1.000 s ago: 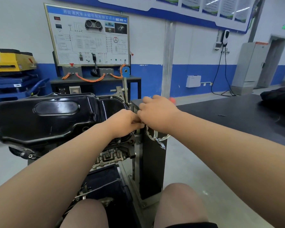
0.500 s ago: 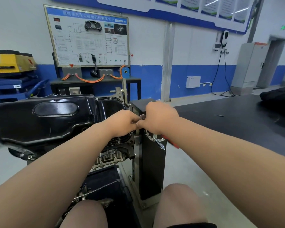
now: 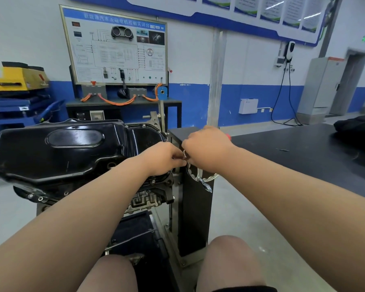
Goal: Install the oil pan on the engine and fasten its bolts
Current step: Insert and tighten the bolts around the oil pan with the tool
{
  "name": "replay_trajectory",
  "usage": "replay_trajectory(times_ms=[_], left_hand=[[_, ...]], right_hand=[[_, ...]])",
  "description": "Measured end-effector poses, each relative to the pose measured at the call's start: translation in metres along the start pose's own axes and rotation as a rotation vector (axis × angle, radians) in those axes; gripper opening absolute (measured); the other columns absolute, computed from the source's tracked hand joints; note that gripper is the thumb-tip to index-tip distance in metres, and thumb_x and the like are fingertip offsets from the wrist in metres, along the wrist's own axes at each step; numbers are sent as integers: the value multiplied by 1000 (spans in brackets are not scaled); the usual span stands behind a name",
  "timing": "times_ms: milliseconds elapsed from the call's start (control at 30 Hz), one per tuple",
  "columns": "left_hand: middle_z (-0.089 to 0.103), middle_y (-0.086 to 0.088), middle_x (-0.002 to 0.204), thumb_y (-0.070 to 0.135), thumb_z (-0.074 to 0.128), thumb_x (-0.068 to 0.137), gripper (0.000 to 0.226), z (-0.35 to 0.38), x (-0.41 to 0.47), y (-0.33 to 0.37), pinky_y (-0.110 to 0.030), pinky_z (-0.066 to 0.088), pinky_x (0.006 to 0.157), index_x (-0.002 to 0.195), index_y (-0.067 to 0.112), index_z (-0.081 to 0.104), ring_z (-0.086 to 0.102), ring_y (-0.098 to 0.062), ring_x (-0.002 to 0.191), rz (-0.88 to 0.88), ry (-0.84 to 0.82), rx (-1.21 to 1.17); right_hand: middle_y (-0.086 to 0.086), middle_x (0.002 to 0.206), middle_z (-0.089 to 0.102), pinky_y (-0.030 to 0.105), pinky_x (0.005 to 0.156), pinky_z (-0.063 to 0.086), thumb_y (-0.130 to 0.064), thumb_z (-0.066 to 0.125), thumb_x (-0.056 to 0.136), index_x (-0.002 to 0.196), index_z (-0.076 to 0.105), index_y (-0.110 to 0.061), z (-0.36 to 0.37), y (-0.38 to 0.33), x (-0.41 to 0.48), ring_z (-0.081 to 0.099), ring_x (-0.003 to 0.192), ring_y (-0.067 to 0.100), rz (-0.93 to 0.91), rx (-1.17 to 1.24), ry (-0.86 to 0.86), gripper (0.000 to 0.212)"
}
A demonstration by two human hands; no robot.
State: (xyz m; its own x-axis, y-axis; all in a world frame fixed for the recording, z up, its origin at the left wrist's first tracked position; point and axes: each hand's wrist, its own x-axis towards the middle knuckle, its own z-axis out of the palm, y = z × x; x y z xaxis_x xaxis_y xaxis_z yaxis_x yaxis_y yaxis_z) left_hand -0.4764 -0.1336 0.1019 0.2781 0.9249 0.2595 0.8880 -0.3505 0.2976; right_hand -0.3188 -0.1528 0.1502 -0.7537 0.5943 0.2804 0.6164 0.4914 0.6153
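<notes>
Sitting mouth-down on the engine (image 3: 150,199), the glossy black oil pan (image 3: 57,152) fills the left half of the view, its flange resting on the block and small bolt heads showing along the near and far rims. The engine hangs in a dark steel stand (image 3: 195,211) whose upright column carries a chrome handwheel (image 3: 204,179) with a crank handle.

Both of the person's hands meet at the pan's right end, just above that wheel. The left hand (image 3: 162,158) is curled, its fingertips pinching a small shiny metal part (image 3: 185,155) at the point where the two hands touch. The right hand (image 3: 207,148) is clenched knuckles-up round a tool of which only a red end (image 3: 228,136) shows past the far side of the fist; what kind of tool it is cannot be told. Bare forearms reach in from the lower corners, and two bare knees (image 3: 230,262) sit on either side of the stand's base.

Behind the engine a framed wiring training board (image 3: 116,47) stands on a bench strung with orange cables (image 3: 116,101). A yellow machine (image 3: 17,76) sits on blue racking at far left. A dark worktable (image 3: 303,152) runs along the right, a black bundle (image 3: 358,127) lying at its far end, with a grey cabinet (image 3: 320,87) against the blue-and-white wall beyond.
</notes>
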Motion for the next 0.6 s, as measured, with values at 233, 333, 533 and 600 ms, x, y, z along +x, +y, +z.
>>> replay_trajectory(times_ms=[233,333,533,600], left_hand=[[57,20,70,33,62,91,12,0,-1,-1,-11,33,57,79,33,64,54,4,67,-13,24,6],[53,20,60,36,62,90,28,0,-3,-1,-8,30,51,63,40,54,52,10,56,-25,50,25],[55,20,63,38,60,91,23,1,-4,-2,-9,33,52,68,39,57,53,11,59,-24,56,11],[64,16,78,38,59,92,11,3,-6,-3,-16,45,64,86,31,66,60,3,74,-47,26,-4]], right_hand=[[-2,64,38,25,43,19,-42,59,87,82,46,-19,1,-1,1,34,50,14,214,156,40,27],[-2,63,40,24,43,20,-45,59,86,79,46,-19,2,-3,2,36,49,13,220,170,45,30],[-2,65,42,25,44,22,-47,59,87,81,47,-19,-2,-4,2,39,53,14,197,185,17,31],[0,79,50,28,48,28,-41,57,90,96,53,-18,-2,-6,1,49,67,17,164,186,-13,24]])
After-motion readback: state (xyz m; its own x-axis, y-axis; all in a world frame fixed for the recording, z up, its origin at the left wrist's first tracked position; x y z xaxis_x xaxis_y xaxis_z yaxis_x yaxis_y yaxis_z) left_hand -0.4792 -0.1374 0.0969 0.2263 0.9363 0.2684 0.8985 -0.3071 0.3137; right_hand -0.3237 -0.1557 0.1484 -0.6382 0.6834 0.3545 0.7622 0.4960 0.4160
